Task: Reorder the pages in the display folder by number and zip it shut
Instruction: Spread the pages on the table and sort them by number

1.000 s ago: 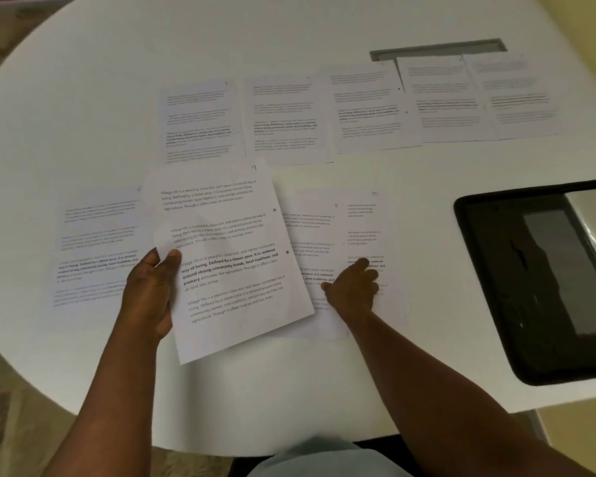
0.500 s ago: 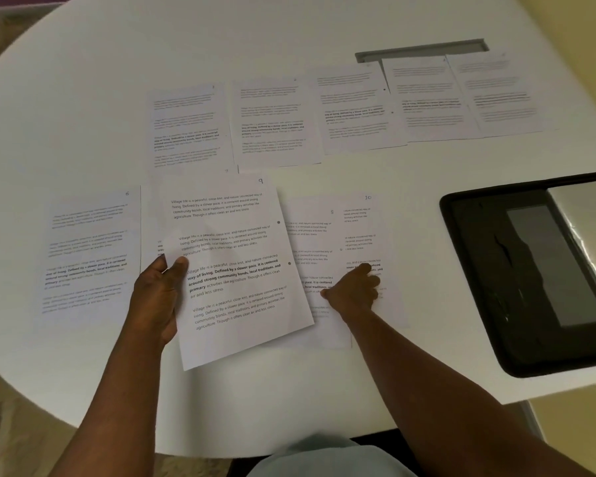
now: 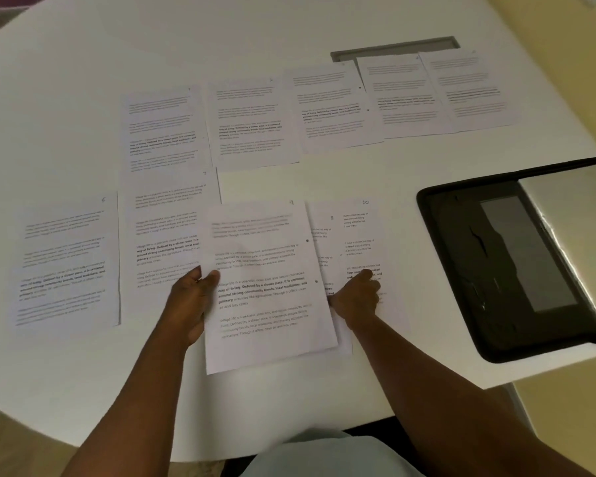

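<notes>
Ten or so pages lie spread in two rows on the table [image 3: 66, 98], so sorting looks well along. The left hand [image 3: 190, 301] pinches page nine [image 3: 265, 287] at its edge; the right hand [image 3: 356, 297], fingers curled, presses page ten [image 3: 369, 242]. Stacking, refilling and zipping the folder [image 3: 461, 270], open at right, remain
</notes>
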Tool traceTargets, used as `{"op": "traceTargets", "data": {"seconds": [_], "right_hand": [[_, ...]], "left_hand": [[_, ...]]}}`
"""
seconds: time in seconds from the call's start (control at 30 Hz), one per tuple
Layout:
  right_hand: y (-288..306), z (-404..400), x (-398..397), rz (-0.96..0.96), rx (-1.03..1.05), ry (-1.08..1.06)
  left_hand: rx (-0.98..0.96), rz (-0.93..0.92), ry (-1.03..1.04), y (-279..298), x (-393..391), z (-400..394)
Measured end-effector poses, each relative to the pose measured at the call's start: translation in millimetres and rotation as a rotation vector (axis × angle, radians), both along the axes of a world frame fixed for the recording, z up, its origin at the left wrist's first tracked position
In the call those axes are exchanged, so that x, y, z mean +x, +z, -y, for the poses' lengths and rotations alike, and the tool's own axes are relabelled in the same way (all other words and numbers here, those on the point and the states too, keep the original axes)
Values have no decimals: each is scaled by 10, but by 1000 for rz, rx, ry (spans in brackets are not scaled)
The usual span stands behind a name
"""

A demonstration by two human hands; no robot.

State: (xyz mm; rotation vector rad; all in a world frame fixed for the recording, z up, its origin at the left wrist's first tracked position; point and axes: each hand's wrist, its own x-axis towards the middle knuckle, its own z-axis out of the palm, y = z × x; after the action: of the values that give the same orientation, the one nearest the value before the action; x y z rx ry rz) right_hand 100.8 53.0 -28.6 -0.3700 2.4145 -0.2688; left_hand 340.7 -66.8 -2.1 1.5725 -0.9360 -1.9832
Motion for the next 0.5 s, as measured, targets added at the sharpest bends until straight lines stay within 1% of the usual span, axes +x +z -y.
{"op": "traceTargets", "data": {"seconds": [0.1, 0.2, 0.3, 0.37, 0.43, 0.5], "right_hand": [[4, -19, 17, -1, -11, 11], [17, -65, 28, -39, 1, 44], [-1, -96, 32, -61, -26, 9], [-14, -107, 24, -59, -58, -31], [-34, -123, 6, -32, -93, -55], [-40, -148, -5, -21, -145, -2]], "left_hand": [[19, 148, -71, -138, -52, -103], [-82, 379, -167, -224, -99, -224], [-180, 558, -217, -270, -166, -342], [-204, 608, -235, -262, -239, -426], [-210, 615, -231, -252, -301, -486], [-209, 616, -212, -246, -327, -500]]}}
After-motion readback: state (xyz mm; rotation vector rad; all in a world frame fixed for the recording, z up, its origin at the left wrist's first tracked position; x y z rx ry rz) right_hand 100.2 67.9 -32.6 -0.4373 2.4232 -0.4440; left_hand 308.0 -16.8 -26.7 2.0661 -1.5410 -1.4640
